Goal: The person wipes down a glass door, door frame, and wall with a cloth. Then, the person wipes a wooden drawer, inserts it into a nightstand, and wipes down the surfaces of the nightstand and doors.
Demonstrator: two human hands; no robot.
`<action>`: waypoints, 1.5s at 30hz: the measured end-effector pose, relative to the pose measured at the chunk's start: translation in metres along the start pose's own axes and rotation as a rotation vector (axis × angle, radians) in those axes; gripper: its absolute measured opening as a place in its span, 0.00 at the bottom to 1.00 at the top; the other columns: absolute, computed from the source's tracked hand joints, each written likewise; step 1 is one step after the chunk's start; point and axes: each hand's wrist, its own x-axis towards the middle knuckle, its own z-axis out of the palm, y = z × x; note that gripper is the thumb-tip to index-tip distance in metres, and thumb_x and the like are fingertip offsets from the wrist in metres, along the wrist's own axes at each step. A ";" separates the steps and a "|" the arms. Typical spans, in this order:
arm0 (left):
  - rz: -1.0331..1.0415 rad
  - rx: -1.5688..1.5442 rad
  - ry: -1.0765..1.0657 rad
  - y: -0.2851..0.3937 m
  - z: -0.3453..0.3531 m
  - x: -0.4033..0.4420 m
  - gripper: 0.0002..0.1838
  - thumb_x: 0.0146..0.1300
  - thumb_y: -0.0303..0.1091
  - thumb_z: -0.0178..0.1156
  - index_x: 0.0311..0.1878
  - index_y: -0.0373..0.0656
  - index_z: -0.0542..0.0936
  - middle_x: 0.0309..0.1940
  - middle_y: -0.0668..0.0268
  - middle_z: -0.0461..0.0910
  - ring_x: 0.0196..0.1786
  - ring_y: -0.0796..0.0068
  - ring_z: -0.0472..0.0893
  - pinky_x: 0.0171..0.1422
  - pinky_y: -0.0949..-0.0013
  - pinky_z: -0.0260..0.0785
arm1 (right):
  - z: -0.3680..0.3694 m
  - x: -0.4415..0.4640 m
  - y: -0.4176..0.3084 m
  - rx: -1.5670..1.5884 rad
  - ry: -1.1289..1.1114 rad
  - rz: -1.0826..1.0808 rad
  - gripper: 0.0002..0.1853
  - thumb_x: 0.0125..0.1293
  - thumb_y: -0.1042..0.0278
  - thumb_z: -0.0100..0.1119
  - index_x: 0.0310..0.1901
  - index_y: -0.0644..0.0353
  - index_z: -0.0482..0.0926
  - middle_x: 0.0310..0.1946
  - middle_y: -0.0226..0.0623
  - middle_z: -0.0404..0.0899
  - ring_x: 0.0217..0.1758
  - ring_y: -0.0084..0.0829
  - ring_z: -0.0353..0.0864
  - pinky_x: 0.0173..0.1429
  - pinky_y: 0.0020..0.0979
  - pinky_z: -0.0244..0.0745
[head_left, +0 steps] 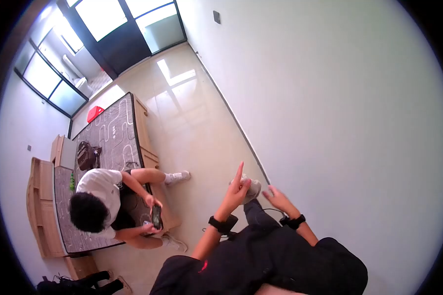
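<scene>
My left hand (235,191) is raised in front of my body, its index finger stretched out and the thumb held apart; the other fingers are mostly hidden. I see nothing in it. My right hand (281,202) is beside it, nearer the wall, empty, with the thumb apart from slightly blurred fingers. Black bands circle both wrists: a left band (223,224) and a right band (293,221). Below and between the hands shows a light shoe (252,189) on my foot, partly covered by my left hand. A thin dark cable (272,210) runs near my right wrist.
To the left, a person (102,196) sits on a bed with a patterned mattress (114,129), holding a phone (156,217). A backpack (87,155), a red item (95,114) and a green bottle (72,181) are on the bed. A white wall (339,113) rises at right.
</scene>
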 end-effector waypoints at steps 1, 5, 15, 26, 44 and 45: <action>0.065 0.111 0.020 0.013 -0.009 0.030 0.33 0.71 0.33 0.50 0.75 0.50 0.48 0.23 0.76 0.61 0.28 0.86 0.61 0.34 0.79 0.58 | -0.010 0.032 -0.026 0.222 -0.162 -0.111 0.31 0.67 0.50 0.54 0.64 0.65 0.63 0.60 0.48 0.69 0.63 0.39 0.68 0.65 0.35 0.63; -0.035 0.100 0.096 0.046 -0.069 0.117 0.28 0.69 0.32 0.51 0.71 0.49 0.59 0.22 0.69 0.68 0.27 0.82 0.66 0.34 0.75 0.64 | -0.061 0.145 -0.123 0.263 -0.215 0.061 0.28 0.62 0.64 0.59 0.61 0.64 0.64 0.55 0.41 0.74 0.56 0.31 0.74 0.58 0.33 0.70; -0.017 0.082 0.115 -0.001 -0.264 0.364 0.23 0.68 0.27 0.53 0.65 0.38 0.66 0.53 0.61 0.76 0.55 0.77 0.75 0.60 0.73 0.66 | -0.069 0.475 -0.196 0.453 0.392 -0.243 0.26 0.55 0.76 0.62 0.56 0.64 0.66 0.50 0.40 0.74 0.52 0.28 0.75 0.55 0.29 0.71; 0.807 0.484 -0.209 0.090 -0.311 0.812 0.32 0.53 0.28 0.58 0.62 0.32 0.63 0.58 0.48 0.68 0.65 0.52 0.64 0.76 0.53 0.42 | -0.284 0.752 -0.425 -0.805 1.321 -0.559 0.18 0.51 0.74 0.63 0.46 0.56 0.74 0.36 0.42 0.74 0.37 0.46 0.75 0.39 0.42 0.72; -0.116 0.359 0.262 0.009 -0.820 0.994 0.36 0.62 0.32 0.56 0.72 0.46 0.54 0.61 0.52 0.69 0.64 0.59 0.69 0.69 0.59 0.56 | -0.122 1.297 -0.595 -0.198 -0.023 -0.479 0.21 0.55 0.68 0.65 0.51 0.59 0.73 0.42 0.47 0.79 0.45 0.40 0.80 0.49 0.33 0.72; -0.062 0.340 0.416 -0.001 -0.850 0.993 0.36 0.62 0.31 0.57 0.72 0.46 0.54 0.58 0.52 0.73 0.59 0.60 0.73 0.64 0.62 0.61 | -0.102 1.325 -0.613 -0.190 -0.035 -0.491 0.21 0.55 0.68 0.65 0.51 0.59 0.73 0.42 0.47 0.79 0.45 0.40 0.80 0.49 0.33 0.72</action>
